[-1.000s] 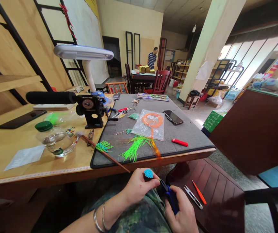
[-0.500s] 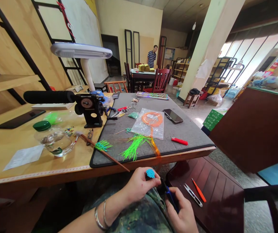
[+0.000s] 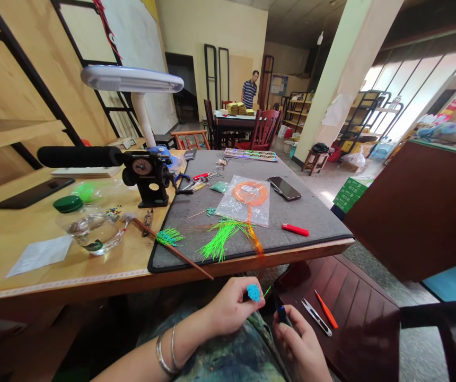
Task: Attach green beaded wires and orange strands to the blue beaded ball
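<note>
The bottle [image 3: 93, 228] contained clear liquid; the clear bag [image 3: 262, 215] contained an orange coil [image 3: 238, 195]. The left hand [image 3: 234, 306], pinched closed, gripped a turquoise cluster [image 3: 253, 293]. The right hand [image 3: 299, 337], half curled, held a blue-handled tool [image 3: 282, 314] right of the cluster, long axis pointing forward. A green strand [image 3: 267, 291], nearer the left hand, projected between.

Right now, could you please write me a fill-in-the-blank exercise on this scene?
The left hand holds a cluster coloured ____.
The cap on the clear bottle is ____.
The silver bangles on the left arm number ____.
In this view, the phone on the mat lies to the ____ of the orange coil.
Missing words: blue, green, two, right.
</note>
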`<state>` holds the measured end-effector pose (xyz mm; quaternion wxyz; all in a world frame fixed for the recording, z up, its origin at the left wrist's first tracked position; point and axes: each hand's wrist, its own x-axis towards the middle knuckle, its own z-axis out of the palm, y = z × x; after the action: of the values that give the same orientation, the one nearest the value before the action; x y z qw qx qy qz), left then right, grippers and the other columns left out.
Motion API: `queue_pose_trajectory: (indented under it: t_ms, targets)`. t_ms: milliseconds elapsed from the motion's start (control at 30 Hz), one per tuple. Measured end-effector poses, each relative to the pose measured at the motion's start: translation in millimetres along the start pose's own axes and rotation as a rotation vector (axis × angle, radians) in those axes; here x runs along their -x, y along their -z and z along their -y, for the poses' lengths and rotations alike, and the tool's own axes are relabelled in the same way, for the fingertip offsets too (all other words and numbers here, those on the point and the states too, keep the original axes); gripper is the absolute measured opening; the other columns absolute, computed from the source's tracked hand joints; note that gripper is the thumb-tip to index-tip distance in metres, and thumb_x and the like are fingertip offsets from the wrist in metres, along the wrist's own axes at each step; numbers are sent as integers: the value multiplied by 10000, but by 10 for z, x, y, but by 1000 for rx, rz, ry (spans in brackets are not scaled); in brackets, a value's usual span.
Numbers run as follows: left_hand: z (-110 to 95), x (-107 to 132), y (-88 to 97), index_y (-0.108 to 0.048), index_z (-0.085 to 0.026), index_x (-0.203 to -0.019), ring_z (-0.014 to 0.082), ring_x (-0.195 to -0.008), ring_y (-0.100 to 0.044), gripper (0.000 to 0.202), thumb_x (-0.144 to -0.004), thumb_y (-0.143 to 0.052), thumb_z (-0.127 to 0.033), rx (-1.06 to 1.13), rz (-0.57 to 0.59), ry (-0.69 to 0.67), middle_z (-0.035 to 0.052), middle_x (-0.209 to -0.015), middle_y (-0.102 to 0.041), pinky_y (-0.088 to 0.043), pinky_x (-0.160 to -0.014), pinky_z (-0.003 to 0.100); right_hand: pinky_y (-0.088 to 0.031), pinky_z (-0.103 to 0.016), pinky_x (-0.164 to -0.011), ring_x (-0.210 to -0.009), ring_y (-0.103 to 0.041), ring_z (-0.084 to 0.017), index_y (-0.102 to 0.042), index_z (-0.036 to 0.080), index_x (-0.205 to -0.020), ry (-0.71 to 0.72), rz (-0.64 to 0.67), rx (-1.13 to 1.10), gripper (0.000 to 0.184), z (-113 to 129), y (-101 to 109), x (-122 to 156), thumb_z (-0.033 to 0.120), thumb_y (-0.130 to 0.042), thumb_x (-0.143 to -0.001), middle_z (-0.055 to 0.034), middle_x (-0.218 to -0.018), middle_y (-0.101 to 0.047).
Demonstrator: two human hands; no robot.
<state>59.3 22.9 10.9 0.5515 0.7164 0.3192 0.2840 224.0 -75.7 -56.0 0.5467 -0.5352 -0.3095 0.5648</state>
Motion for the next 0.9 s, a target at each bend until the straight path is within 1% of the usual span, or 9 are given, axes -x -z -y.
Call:
queue_pose_trajectory:
  t_ms: [67,133,267,433,567,667,767,833,900]
  targets:
    - [-20,9,-7,-537,-153,-638,114,-600,-438,140,-760,-601,-179,-37,17,-45,-21,-613,-521,-344,-584,229,-144,-142,-403,-455,-283,-35,-582,176,-826,-80,11,-112,400,-14,-9,-7,470,-776,-636,71,-566,-424]
    - [-33,19,-15,-533,-154,-634,116,-609,-452,141,-762,-592,-161,-62,33,-82,-16,-622,-531,-348,-594,226,-105,-141,-404,-459,-281,-32,-574,173,-826,-136,13,-214,431,-7,-39,-4,468,-797,-604,69,-571,-435]
    - [-32,35,-29,-527,-155,-628,116,-607,-468,137,-756,-568,-133,-81,52,-105,-8,-631,-542,-348,-585,217,-100,-135,-418,-481,-324,-27,-570,164,-843,-188,26,-343,463,46,-113,24,460,-818,-587,57,-612,-470]
    - [-3,43,-43,-515,-160,-612,113,-597,-456,151,-755,-559,-140,-107,64,-132,-12,-619,-527,-337,-574,214,-97,-133,-414,-472,-305,-23,-571,159,-834,-220,41,-448,397,136,-182,55,400,-802,-618,67,-600,-440]
    - [16,38,-60,-531,-160,-619,116,-595,-451,156,-773,-556,-163,-124,62,-136,-9,-623,-532,-342,-573,219,-100,-136,-404,-466,-300,-30,-574,160,-809,-252,50,-481,390,175,-191,39,403,-794,-599,68,-588,-422]
    - [-1,27,-76,-570,-155,-643,120,-595,-475,140,-783,-563,-162,-128,35,-116,-6,-623,-561,-362,-582,221,-125,-132,-414,-481,-315,-36,-585,162,-837,-196,34,-394,396,172,-123,22,424,-788,-620,59,-603,-445]
    - [-64,27,-89,-644,-154,-714,144,-649,-553,114,-800,-570,-156,-175,-21,-121,22,-686,-635,-409,-624,234,-178,-135,-426,-496,-339,-46,-597,172,-860,-49,-43,-208,404,170,-5,49,438,-798,-632,48,-613,-473]
    - [-133,47,-91,-691,-159,-787,170,-722,-609,132,-814,-563,-144,-225,-66,-176,54,-767,-680,-448,-679,253,-220,-147,-429,-496,-358,-55,-603,185,-859,38,-86,-117,401,180,69,104,461,-793,-638,40,-619,-494]
    - [-218,85,-88,-713,-169,-887,193,-823,-643,172,-825,-557,-133,-250,-122,-258,84,-880,-705,-481,-758,275,-270,-163,-440,-502,-388,-68,-610,200,-862,89,-113,-65,400,204,124,180,488,-781,-644,30,-635,-520]
